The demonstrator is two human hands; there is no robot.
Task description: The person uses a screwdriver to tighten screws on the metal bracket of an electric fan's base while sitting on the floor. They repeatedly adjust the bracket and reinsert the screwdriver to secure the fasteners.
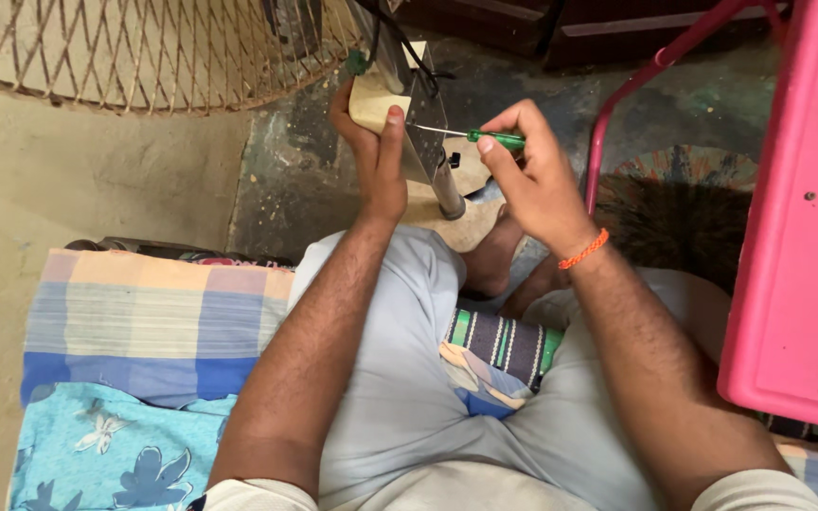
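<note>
Sitting on a bed, a person works on a fan. Far out to the left of the left hand is a checked cloth (158, 317) and a blue cloth with flowers (106, 454). Above and left of that hand is the round wire guard (144, 52) of the fan.

The left hand (376, 156) is wrapped tight around a small cream box (378, 99) on the fan's metal pole (433, 161). I think it holds the box firm so it does not wobble.

Just right of it, the right hand (532, 180) pinches a screwdriver with a green handle (496, 139) between its fingertips. The thin tip points left at the box, right by the left thumb, likely to reach a screw. I see no labels on the box.

An orange band (584, 250) sits on the right wrist. Further right of that hand is a pink chair (792, 218), with a brush (679, 213) on the floor between them.
</note>
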